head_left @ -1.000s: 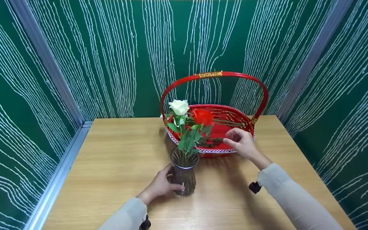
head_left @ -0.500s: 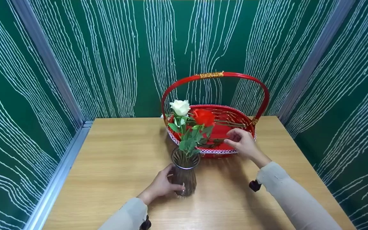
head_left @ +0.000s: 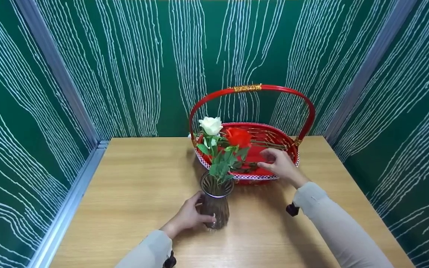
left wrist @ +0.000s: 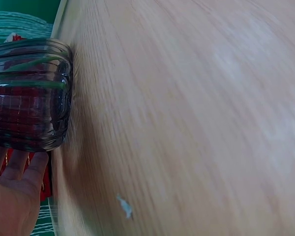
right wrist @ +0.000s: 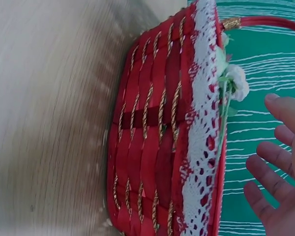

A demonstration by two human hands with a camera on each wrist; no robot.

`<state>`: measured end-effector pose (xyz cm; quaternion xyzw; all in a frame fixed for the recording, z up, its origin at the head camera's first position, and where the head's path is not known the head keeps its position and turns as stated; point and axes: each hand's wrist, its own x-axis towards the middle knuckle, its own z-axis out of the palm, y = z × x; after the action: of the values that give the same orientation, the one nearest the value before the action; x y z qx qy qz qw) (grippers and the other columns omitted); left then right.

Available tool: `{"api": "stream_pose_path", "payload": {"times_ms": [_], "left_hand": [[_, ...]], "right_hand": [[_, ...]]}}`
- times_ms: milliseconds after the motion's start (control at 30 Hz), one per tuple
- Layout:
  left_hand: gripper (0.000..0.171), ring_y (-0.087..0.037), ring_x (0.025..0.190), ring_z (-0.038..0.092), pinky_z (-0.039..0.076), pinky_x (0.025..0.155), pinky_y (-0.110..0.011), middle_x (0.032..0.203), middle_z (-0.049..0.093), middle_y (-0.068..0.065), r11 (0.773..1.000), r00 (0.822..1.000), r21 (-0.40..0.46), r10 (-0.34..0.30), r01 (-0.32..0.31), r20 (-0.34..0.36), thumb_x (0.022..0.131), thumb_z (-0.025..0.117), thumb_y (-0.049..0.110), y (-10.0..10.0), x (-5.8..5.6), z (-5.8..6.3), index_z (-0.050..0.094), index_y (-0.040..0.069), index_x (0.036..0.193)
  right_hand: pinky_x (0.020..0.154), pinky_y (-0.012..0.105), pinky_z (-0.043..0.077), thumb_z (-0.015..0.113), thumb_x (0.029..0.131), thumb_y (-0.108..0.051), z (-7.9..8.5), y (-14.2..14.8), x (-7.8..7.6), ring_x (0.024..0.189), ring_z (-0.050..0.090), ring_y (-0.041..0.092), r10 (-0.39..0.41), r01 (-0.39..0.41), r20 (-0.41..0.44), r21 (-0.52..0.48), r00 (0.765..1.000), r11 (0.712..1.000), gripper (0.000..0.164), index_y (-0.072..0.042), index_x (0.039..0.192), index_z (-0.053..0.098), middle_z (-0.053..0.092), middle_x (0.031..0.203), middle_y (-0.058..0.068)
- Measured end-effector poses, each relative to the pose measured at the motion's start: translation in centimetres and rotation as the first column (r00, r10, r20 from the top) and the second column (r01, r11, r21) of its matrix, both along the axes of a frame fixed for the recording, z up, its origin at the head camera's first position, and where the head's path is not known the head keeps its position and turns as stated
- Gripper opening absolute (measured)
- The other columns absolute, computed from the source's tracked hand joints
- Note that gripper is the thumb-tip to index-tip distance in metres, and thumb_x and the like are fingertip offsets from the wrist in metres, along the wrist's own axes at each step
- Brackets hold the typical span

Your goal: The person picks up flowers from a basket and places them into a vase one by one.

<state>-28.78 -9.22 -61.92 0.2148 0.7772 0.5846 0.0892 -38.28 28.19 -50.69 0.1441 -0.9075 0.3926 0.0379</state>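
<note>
My left hand (head_left: 187, 215) grips the lower part of a ribbed dark glass vase (head_left: 215, 208), thumb in front and fingers behind. In the left wrist view, green stems show through the glass (left wrist: 29, 113). A white rose (head_left: 210, 125) and a red rose (head_left: 238, 137) with green leaves stand in the vase. Behind it is a red woven basket (head_left: 255, 176) with lace trim. Over the basket's right side hovers my right hand (head_left: 279, 163), fingers loosely bent and holding nothing. A white flower (right wrist: 237, 82) lies at the basket's rim in the right wrist view.
The basket's tall red handle (head_left: 214, 96), wrapped in gold at the top, arches over it. Several green stems (head_left: 268, 144) lie inside the basket. Green walls with white lines enclose the wooden table (head_left: 136, 178) on three sides. A small pale scrap (left wrist: 125, 206) lies on the tabletop.
The right hand has shifted slightly left over the basket, and its forearm has followed. The left hand still holds the vase in the same place.
</note>
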Motion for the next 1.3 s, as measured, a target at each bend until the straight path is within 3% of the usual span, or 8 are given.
{"api": "stream_pose_path", "payload": {"times_ms": [300,800,1067,1300], "left_hand": [[0.081,-0.041,0.134,0.065,0.054,0.116,-0.057,0.138,0.069,-0.019,1.0,1.0,0.0,-0.007,0.007,-0.021,0.077,0.1,0.011,-0.1,-0.1,0.0,0.056,0.005,0.144],[0.079,-0.039,0.136,0.064,0.054,0.117,-0.054,0.14,0.067,-0.018,1.0,1.0,0.028,-0.013,0.012,0.026,0.077,0.1,0.012,-0.1,-0.1,0.1,0.056,0.007,0.143],[0.079,-0.037,0.136,0.064,0.052,0.119,-0.054,0.14,0.068,-0.016,1.0,1.0,0.003,-0.006,0.006,0.013,0.077,0.1,0.013,-0.2,0.0,0.1,0.056,0.007,0.143],[0.083,-0.04,0.137,0.063,0.052,0.119,-0.056,0.142,0.067,-0.017,1.0,1.0,-0.008,-0.018,0.018,0.003,0.078,0.1,0.014,-0.2,0.0,0.3,0.054,0.007,0.147]], "right_hand": [[0.119,0.063,0.049,0.085,0.096,-0.023,-0.5,-0.2,-1.7,0.137,0.062,0.043,0.011,-0.015,0.03,0.127,0.999,0.992,0.057,-0.005,0.147,0.064,0.066,0.149,0.022],[0.128,0.068,0.036,0.088,0.092,-0.034,-2.8,0.1,-3.6,0.154,0.045,0.045,-0.006,-0.047,0.201,0.258,0.98,0.965,0.081,-0.011,0.16,0.052,0.051,0.165,0.019],[0.129,0.069,0.032,0.086,0.095,-0.035,-3.4,0.4,-4.5,0.154,0.043,0.047,-0.019,-0.069,0.261,0.324,0.965,0.944,0.081,-0.009,0.162,0.049,0.049,0.166,0.023],[0.127,0.066,0.038,0.083,0.098,-0.033,-4.0,0.8,-5.4,0.149,0.05,0.048,0.014,-0.113,0.25,0.386,0.968,0.916,0.073,-0.003,0.157,0.054,0.056,0.159,0.026]]}}
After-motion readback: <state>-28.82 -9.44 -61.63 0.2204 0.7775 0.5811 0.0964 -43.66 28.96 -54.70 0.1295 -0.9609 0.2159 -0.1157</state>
